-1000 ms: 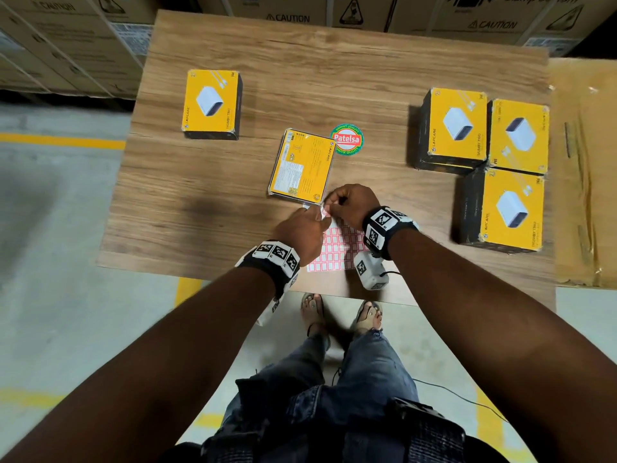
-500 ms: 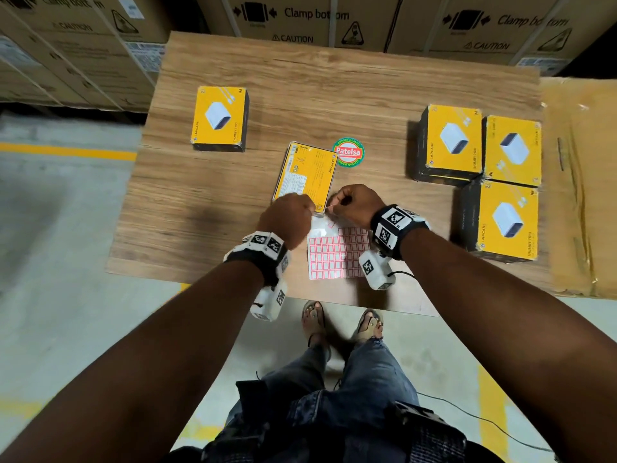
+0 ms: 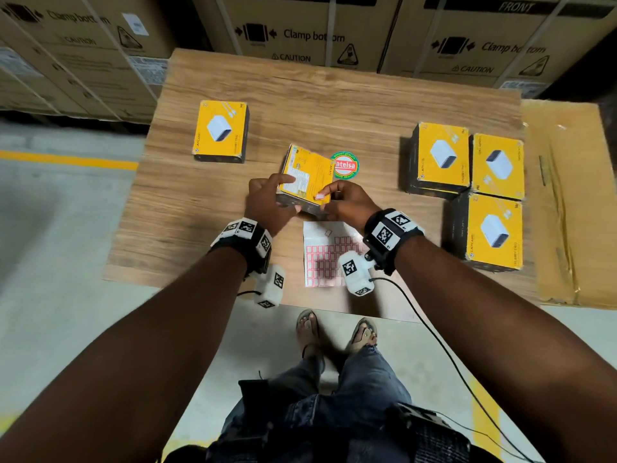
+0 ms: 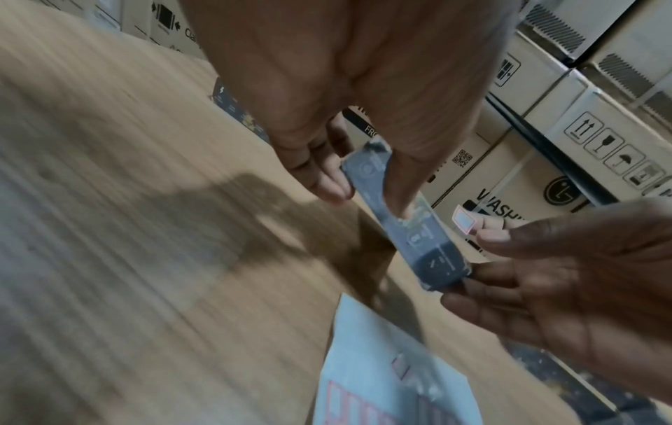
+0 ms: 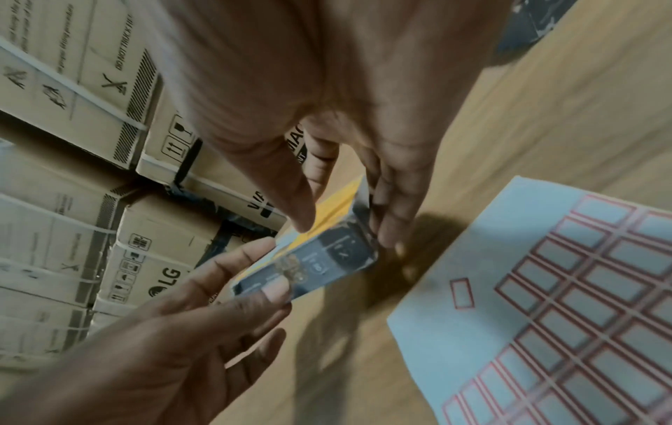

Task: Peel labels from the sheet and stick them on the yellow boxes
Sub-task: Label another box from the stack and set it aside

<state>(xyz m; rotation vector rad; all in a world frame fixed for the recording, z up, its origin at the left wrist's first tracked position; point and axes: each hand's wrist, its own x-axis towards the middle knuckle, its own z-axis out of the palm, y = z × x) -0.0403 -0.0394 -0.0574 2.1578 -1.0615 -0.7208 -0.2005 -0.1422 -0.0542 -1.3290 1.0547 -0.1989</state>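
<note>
One yellow box (image 3: 309,177) is tilted up off the tabletop, a small red-bordered label (image 3: 320,196) at its near edge. The label sheet (image 3: 325,259) lies flat just below; four more boxes (image 3: 467,182) lie flat around.

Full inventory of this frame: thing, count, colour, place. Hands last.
yellow box in hand: 1, yellow with dark sides, tilted up off the table centre
other yellow boxes: 4 seen, one far left, three grouped at right
peeled label: 1, white with red border, at the held box's near corner
label sheet: 1, white with red grid, near table edge
round sticker: 1, red, green and white, on the table behind the held box
table: 1, wood grain
cartons: several, brown, behind the table
left hand: grips the held box
right hand: pinches the label, also touches the box
</note>
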